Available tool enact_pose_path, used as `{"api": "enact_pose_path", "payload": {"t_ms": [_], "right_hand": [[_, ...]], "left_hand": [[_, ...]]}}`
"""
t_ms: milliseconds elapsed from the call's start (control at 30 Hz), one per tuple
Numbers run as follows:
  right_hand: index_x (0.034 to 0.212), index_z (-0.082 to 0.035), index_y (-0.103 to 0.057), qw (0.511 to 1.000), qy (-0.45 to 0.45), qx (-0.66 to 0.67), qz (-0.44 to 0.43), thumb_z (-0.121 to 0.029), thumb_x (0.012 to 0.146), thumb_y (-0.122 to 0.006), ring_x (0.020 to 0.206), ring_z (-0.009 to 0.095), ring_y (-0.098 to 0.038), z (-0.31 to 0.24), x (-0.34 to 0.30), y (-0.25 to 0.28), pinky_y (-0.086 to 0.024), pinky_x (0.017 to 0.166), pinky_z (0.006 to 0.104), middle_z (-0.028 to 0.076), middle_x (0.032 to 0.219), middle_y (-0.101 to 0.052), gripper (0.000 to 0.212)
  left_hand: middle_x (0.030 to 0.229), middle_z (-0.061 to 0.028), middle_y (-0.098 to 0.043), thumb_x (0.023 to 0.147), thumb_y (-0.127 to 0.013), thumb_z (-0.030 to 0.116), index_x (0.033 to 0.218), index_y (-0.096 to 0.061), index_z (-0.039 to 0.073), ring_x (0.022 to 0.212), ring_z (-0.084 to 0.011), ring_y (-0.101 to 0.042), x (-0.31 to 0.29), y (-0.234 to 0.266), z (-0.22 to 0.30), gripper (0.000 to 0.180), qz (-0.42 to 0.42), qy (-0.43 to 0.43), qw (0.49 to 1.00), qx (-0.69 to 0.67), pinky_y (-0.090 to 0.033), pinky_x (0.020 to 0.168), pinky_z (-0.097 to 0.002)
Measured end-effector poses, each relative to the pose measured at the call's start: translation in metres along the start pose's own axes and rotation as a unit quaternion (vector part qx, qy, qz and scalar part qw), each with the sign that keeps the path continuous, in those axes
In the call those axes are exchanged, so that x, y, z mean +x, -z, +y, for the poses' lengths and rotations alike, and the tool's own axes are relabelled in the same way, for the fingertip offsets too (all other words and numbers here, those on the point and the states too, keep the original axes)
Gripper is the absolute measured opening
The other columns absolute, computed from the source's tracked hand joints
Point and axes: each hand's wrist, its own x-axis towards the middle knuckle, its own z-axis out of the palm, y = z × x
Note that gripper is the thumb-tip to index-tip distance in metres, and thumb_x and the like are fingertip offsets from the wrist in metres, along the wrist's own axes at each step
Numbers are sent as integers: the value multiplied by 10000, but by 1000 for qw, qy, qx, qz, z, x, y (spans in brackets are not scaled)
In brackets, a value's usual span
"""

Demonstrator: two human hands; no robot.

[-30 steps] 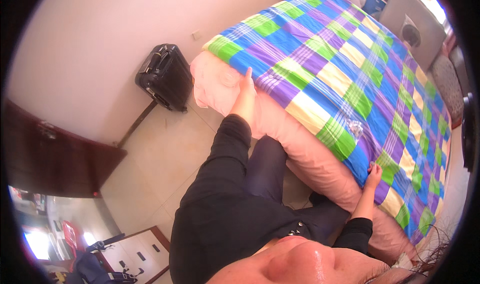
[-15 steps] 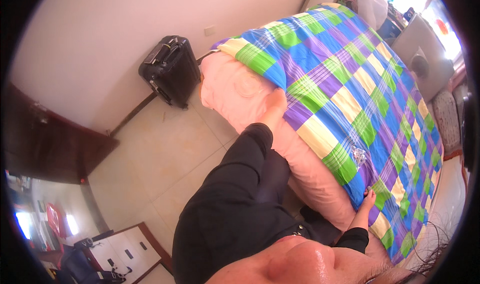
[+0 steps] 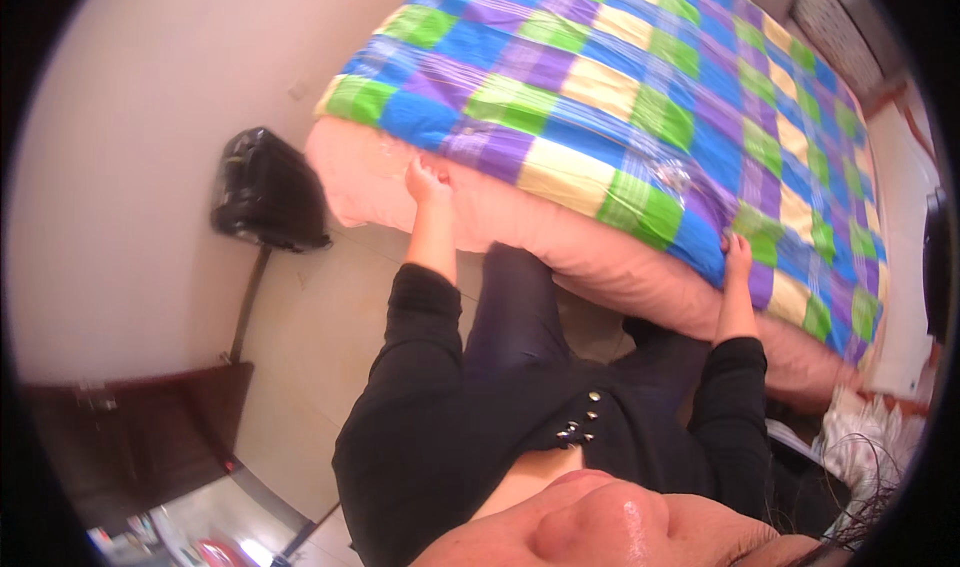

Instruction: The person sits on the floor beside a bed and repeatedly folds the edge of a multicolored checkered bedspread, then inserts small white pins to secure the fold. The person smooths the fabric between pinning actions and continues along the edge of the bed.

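Observation:
A checked bedspread (image 3: 590,92) in blue, green, purple and cream lies over the bed. Below its near edge shows the pink mattress cover (image 3: 590,267). My left hand (image 3: 430,180) is at that edge toward the left end, fingers curled and closed on the cloth; the exact grip is partly hidden. Farther right, my right hand (image 3: 738,257) pinches the bedspread's edge, and the cloth bunches around its fingers. A shiny, crinkled patch like clear plastic (image 3: 668,175) shows on the bedspread between the hands.
A black suitcase (image 3: 265,192) stands by the wall left of the bed. A dark reddish-brown wooden panel (image 3: 130,437) is at lower left. To the right are a pale headboard (image 3: 900,177) and some crumpled light cloth (image 3: 870,437). A patterned cushion (image 3: 838,32) lies beyond.
The view has turned. My left hand has drawn back from the bed's left corner area, and the bedspread's edge there lies straighter. My right hand keeps its hold on the cloth.

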Motion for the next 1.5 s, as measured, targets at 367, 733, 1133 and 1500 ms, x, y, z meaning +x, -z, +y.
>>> {"api": "enact_pose_path", "payload": {"t_ms": [367, 733, 1133, 1500], "right_hand": [[1076, 18, -564, 988, 64, 139, 30, -153, 975, -558, 765, 186, -690, -63, -26, -3, -536, 726, 308, 131, 871, -689, 199], [1036, 7, -594, 991, 55, 59, -102, -128, 948, -581, 710, 157, -663, -78, -41, -4, -536, 663, 304, 111, 865, -690, 162], [1056, 16, -590, 986, -16, 32, -164, -150, 940, -581, 685, 167, -665, -79, -19, 4, -527, 652, 311, 122, 792, -694, 202], [1052, 7, -616, 984, -18, -7, -180, -153, 927, -605, 694, 146, -662, -84, -21, 7, -531, 660, 306, 97, 808, -692, 203]], "left_hand": [[918, -42, -596, 963, -539, 117, 1218, -558, 27, 612, -99, -430, -287, -1, -192, 271, -358, 482, 775, 199, -422, 614, -255], [1082, -70, -658, 846, -679, 142, 1053, -598, 90, 754, -158, -552, -364, -26, -315, 229, -279, 492, 776, 278, -431, 640, -273], [1281, -84, -581, 870, -700, 331, 1327, -490, 91, 1131, -264, -557, -375, -67, -315, 557, -310, 431, 845, 64, -481, 912, -411], [1325, -139, -558, 908, -630, 256, 1361, -449, 40, 1213, -328, -547, -362, -65, -313, 534, -374, 467, 800, 38, -407, 1088, -513]]}}
